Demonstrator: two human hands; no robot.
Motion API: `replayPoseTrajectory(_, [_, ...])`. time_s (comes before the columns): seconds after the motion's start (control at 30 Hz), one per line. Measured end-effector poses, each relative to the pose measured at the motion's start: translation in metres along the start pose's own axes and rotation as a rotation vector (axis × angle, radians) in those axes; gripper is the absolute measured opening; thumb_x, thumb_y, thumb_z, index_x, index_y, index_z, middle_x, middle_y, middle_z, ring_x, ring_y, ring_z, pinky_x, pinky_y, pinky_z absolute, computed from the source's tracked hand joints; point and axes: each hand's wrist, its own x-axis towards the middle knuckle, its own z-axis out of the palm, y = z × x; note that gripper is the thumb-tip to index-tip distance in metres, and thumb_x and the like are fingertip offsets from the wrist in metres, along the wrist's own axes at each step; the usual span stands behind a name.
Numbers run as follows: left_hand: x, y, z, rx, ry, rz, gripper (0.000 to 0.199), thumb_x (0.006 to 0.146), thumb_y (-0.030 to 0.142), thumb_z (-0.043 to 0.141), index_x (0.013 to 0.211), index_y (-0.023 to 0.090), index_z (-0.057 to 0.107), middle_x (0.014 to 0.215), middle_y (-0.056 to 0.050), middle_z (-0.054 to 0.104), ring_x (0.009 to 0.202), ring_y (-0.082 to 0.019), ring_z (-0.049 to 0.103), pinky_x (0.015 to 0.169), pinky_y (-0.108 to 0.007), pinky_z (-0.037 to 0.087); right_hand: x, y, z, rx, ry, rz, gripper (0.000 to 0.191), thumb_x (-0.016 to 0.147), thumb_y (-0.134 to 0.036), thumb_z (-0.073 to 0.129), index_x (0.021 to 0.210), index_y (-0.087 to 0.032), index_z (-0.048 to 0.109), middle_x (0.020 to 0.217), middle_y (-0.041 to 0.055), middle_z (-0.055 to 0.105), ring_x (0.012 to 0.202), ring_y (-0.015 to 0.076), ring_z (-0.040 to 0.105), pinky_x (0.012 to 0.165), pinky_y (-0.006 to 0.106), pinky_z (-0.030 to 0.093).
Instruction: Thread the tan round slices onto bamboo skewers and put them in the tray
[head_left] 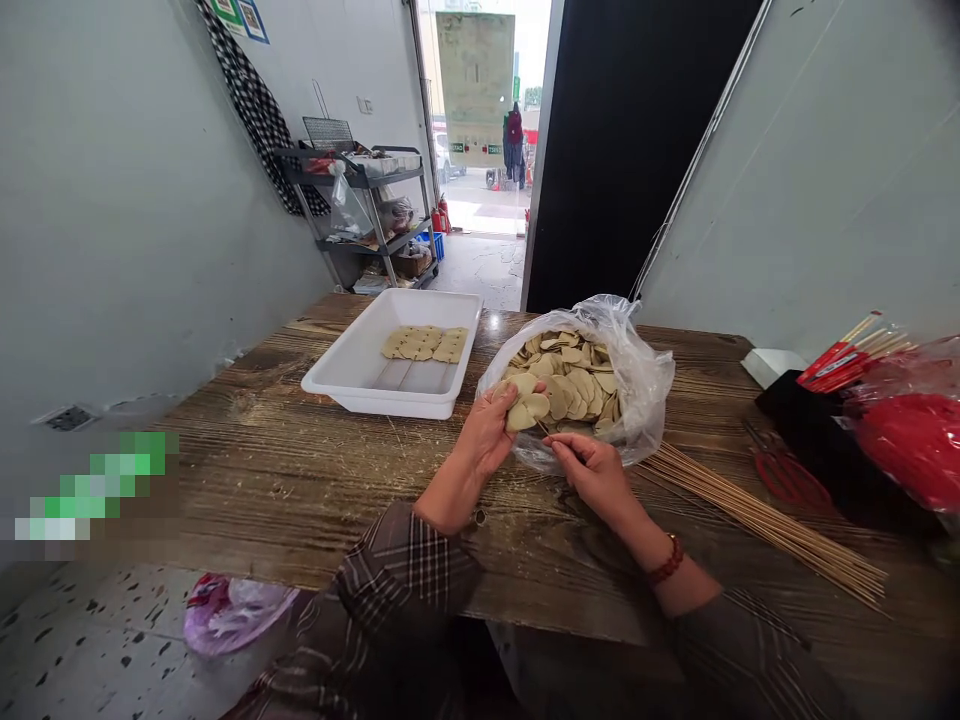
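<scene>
My left hand (484,425) is closed on a few thin, pale, rounded slices (529,408) of food, held over the near edge of an open clear plastic bag (646,385). Similar slices (574,375) fill the bag; I cannot tell their exact kind. Beside it, my right hand (596,475) pinches a thin wooden skewer (543,430), its tip end at the held slices. To the left stands a white plastic tray (375,398) with several skewered slices (424,343) laid flat at its far end. A bundle of bare bamboo skewers (772,520) lies right of my right hand.
The wooden table (300,500) carries red-handled scissors (787,475), a black box (795,405) with red-wrapped packets, and a red plastic bag (919,445) at the right. A shelf cart (367,200) stands behind, near a doorway. A pinkish bag (236,615) sits below the left edge.
</scene>
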Motion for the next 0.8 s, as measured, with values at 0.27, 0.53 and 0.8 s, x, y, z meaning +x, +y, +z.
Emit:
replayPoseTrajectory(0.27, [-0.002,-0.008,0.004,0.018,-0.01,-0.027,0.032,0.077,0.034,0.074,0.098,0.01,0.07,0.101,-0.014,0.074,0.083,-0.019,0.071,0.074,-0.027,0.055,0.001,-0.003,0.001,0.055,0.012,0.012,0.033,0.086,-0.041,0.056,0.092,-0.015,0.076,0.051,-0.0022,0.053,0.044,0.0113,0.04,0.044,0.024,0.031])
replayPoseTrajectory(0.53, [-0.008,-0.02,0.009,0.031,-0.053,-0.108,0.038,0.074,0.039,0.076,0.101,0.011,0.07,0.097,-0.012,0.074,0.081,-0.019,0.07,0.067,-0.025,0.054,0.004,-0.001,0.0,0.087,0.024,0.021,0.034,0.087,-0.046,0.057,0.082,-0.015,0.072,0.046,-0.0041,0.049,0.042,0.0111,0.042,0.045,0.024,0.032])
replayPoseTrajectory(0.8, [0.002,-0.009,-0.003,0.081,-0.029,-0.042,0.041,0.077,0.044,0.073,0.104,0.014,0.065,0.099,-0.011,0.072,0.082,-0.017,0.069,0.075,-0.028,0.054,0.01,-0.008,-0.023,0.15,0.17,0.013,0.034,0.085,-0.048,0.059,0.083,-0.015,0.07,0.047,-0.0047,0.047,0.043,0.0103,0.039,0.044,0.024,0.031])
